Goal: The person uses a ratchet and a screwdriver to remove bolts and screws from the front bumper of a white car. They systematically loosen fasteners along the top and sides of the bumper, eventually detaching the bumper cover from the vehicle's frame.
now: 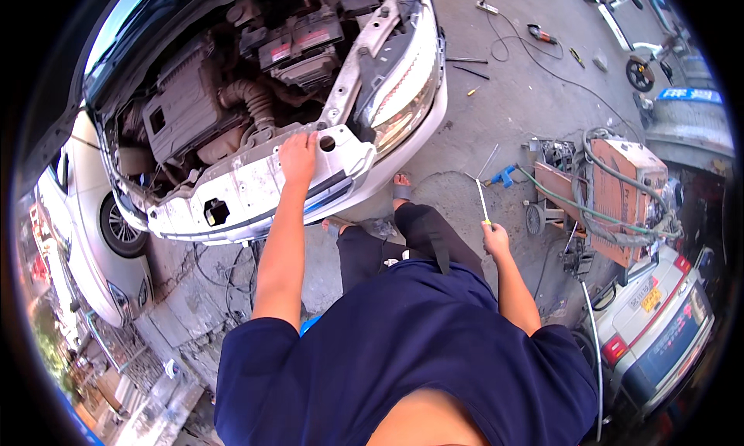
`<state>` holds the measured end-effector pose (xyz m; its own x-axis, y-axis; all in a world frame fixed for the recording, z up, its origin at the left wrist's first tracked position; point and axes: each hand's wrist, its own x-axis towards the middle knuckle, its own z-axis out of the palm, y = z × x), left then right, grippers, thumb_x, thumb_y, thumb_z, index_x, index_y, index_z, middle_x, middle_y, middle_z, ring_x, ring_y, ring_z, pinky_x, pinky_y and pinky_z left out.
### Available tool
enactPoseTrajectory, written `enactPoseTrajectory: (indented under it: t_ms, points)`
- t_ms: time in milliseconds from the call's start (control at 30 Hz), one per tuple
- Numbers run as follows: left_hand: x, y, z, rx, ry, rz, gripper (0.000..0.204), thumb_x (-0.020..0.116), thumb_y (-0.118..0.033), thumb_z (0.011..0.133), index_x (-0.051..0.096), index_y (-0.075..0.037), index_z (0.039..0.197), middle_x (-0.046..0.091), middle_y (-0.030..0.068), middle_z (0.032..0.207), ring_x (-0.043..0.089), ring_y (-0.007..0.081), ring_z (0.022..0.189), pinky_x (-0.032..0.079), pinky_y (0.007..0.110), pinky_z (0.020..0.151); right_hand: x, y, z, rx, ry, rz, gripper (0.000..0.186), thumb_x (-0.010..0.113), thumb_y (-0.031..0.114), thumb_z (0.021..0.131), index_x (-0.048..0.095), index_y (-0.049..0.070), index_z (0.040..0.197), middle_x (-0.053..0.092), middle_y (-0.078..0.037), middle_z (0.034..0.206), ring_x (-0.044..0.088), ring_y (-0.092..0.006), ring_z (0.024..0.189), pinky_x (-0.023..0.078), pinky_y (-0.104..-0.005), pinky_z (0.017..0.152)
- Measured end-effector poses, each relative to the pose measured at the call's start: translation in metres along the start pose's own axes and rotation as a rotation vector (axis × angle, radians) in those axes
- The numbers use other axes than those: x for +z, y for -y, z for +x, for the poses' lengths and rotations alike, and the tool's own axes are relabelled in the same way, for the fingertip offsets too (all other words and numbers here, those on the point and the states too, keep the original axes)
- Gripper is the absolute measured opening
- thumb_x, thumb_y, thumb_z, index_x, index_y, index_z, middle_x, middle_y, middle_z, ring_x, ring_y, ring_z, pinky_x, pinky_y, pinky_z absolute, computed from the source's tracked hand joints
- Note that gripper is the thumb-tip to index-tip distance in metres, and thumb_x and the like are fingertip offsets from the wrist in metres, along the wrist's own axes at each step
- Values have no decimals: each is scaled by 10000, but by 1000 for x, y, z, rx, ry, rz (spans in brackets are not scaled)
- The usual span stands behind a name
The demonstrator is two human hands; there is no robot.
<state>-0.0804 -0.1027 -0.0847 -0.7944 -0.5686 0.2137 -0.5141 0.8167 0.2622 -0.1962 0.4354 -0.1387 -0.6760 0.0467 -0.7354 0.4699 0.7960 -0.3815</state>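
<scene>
At the lower centre of the frame, a dark blue shirt (403, 361) fills the foreground, with both forearms rising from it. Right of centre, the right hand (496, 239) is closed around the yellow-handled end of a thin screwdriver (483, 202), whose shaft points up over bare concrete ground (496, 105) with open room around it. A cluttered equipment cart (612, 198) stands just right. Left of centre, the left hand (297, 156) lies flat on the white front panel (256, 186) of the open-bonneted car, fingers together and extended near its top edge, beside a round hole. The engine bay (232, 82) lies beyond, upper left.
</scene>
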Motion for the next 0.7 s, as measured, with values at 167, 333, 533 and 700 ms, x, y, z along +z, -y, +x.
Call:
enactPoseTrajectory:
  t_ms: [167, 333, 533, 700]
  points:
    - [7, -4, 10, -8, 39, -28, 403, 517, -342, 981, 561, -28, 732, 593, 165, 756, 577, 384, 755, 408, 507, 683, 35, -37, 43, -57, -20, 26, 286, 687, 278, 891, 562, 36, 803, 555, -51, 590, 546, -152, 468, 458, -332, 445]
    - [9, -13, 14, 1, -40, -69, 384, 525, -312, 978, 560, -29, 721, 582, 160, 731, 570, 378, 730, 402, 503, 669, 28, 31, 51, -71, 44, 67, 202, 684, 209, 883, 601, 25, 874, 595, -61, 652, 582, -156, 525, 477, -312, 495]
    - [6, -31, 20, -11, -33, 164, 374, 513, -317, 980, 612, -35, 756, 633, 147, 790, 576, 369, 784, 430, 494, 703, 17, 144, 107, -129, -25, 723, 159, 613, 124, 896, 639, 39, 1028, 641, -64, 820, 645, -160, 662, 512, -312, 527]
    - [-5, -32, 15, -186, 142, 179, 367, 500, -295, 985, 649, 19, 867, 635, 224, 875, 559, 417, 868, 427, 518, 798, 20, 290, 241, -194, -65, 680, 218, 643, 233, 875, 648, 34, 966, 648, -93, 763, 661, -200, 698, 511, -349, 581]
